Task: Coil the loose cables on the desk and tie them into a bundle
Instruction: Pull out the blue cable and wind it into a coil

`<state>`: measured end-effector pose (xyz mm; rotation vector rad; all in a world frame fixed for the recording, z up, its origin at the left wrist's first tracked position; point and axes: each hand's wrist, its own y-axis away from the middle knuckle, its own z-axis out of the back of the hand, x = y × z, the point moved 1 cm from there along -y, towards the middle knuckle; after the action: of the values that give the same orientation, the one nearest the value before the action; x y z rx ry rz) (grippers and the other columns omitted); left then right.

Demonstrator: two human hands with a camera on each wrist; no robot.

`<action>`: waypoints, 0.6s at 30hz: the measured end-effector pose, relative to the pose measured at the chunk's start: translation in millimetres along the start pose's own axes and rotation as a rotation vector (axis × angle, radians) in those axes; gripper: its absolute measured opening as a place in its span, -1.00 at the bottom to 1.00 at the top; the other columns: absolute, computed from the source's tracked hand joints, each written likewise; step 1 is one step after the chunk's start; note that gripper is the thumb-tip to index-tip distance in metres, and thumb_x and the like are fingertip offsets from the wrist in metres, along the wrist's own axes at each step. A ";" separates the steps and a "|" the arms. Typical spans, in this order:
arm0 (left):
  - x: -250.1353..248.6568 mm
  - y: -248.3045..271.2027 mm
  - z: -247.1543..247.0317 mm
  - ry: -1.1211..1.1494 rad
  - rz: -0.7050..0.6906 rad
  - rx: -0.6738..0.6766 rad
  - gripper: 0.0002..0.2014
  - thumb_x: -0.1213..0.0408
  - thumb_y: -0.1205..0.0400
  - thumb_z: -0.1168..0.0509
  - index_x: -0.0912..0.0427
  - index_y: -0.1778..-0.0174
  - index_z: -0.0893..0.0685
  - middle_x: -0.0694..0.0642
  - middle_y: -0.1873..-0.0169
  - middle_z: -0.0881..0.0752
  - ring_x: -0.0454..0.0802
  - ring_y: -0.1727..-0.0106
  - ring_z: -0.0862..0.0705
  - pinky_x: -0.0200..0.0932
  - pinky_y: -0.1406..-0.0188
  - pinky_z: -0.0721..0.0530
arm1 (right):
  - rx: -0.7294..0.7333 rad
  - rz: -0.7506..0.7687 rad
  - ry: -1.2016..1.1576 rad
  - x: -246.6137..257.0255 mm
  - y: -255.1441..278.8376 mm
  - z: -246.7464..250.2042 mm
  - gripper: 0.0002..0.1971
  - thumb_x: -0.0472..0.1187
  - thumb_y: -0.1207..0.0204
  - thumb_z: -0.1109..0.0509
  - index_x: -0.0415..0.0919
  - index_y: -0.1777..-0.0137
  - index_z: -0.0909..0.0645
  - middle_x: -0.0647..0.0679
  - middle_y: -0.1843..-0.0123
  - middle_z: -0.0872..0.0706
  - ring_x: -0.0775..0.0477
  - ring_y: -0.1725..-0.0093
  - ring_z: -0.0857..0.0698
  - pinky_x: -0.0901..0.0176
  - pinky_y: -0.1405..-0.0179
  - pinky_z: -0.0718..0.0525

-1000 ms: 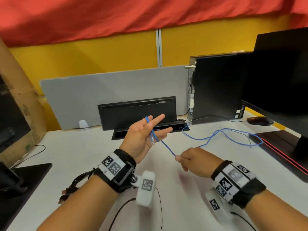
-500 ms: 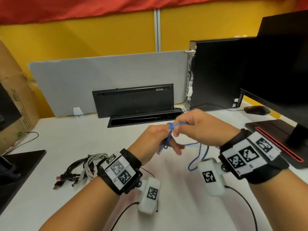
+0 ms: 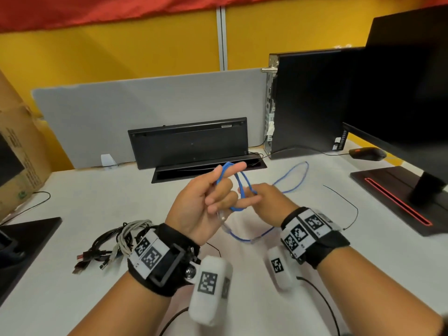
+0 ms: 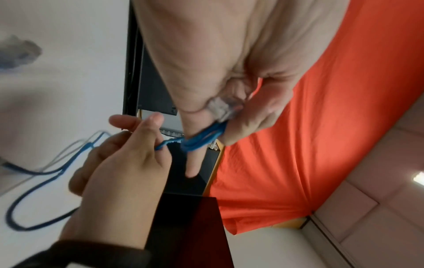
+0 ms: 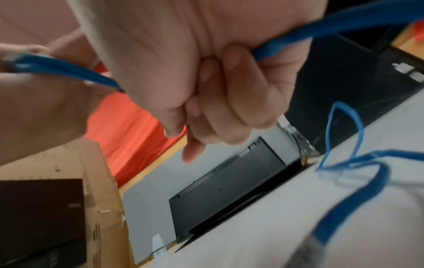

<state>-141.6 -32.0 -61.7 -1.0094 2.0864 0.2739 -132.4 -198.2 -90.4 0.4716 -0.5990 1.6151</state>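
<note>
A thin blue cable [image 3: 242,187] is wound in small loops around the fingers of my left hand [image 3: 208,202], held above the white desk [image 3: 97,209]. In the left wrist view the left hand [image 4: 229,112] pinches the loops [image 4: 201,139] and the clear plug [image 4: 221,107]. My right hand [image 3: 269,202] grips the blue cable just right of the loops; its curled fingers [image 5: 229,101] close on the blue cable [image 5: 321,30]. The loose rest of the cable [image 3: 294,177] trails over the desk to the right, with a strand [image 3: 249,237] hanging below the hands.
A bundle of black and grey cables [image 3: 116,241] lies on the desk at the left. An upright black keyboard [image 3: 189,141] and a PC tower [image 3: 308,100] stand behind. A monitor [image 3: 400,93] on its base [image 3: 392,195] and a mouse [image 3: 367,154] are right; a cardboard box [image 3: 17,151] left.
My right hand has dropped from above the left fingers to their right side, still gripping the blue cable. Another loop now lies around the left fingers, and less cable trails on the desk.
</note>
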 end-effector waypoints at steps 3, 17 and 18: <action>-1.2 -3.6 2.5 0.071 -0.070 -0.051 -0.52 0.25 -0.68 -0.13 0.45 -0.47 -0.46 -0.03 0.62 -0.36 -0.18 0.65 -0.31 0.37 -0.42 -0.51 | 0.005 -0.008 0.045 9.8 4.9 -4.9 -0.67 -0.17 -0.71 -0.09 -0.10 0.02 -0.72 -0.09 0.07 -0.76 -0.10 0.06 -0.69 0.00 -0.06 -0.65; -45.6 -31.3 38.5 -0.143 -0.414 -0.316 -0.65 0.22 -0.82 0.02 0.28 -0.49 -0.30 0.13 -0.32 -0.71 0.20 -0.24 -0.74 0.35 -0.47 -0.43 | 0.143 0.112 0.347 38.2 27.9 24.8 -0.82 0.09 -0.61 -0.20 0.17 0.16 -0.58 0.21 0.34 -0.55 0.21 0.30 -0.53 0.23 0.38 -0.40; -46.7 -31.9 39.1 -0.210 -0.416 -0.328 -0.63 0.23 -0.82 0.03 0.27 -0.53 -0.27 0.13 -0.32 -0.71 0.21 -0.25 -0.73 0.34 -0.48 -0.42 | 0.131 0.123 0.343 41.2 29.3 25.8 -0.83 0.09 -0.59 -0.20 0.19 0.15 -0.60 0.22 0.37 -0.55 0.22 0.31 -0.53 0.24 0.39 -0.39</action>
<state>-78.7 -7.4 -49.3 -1.5114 1.6270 0.4942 -167.8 -184.7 -48.0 0.2466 -0.2688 1.8096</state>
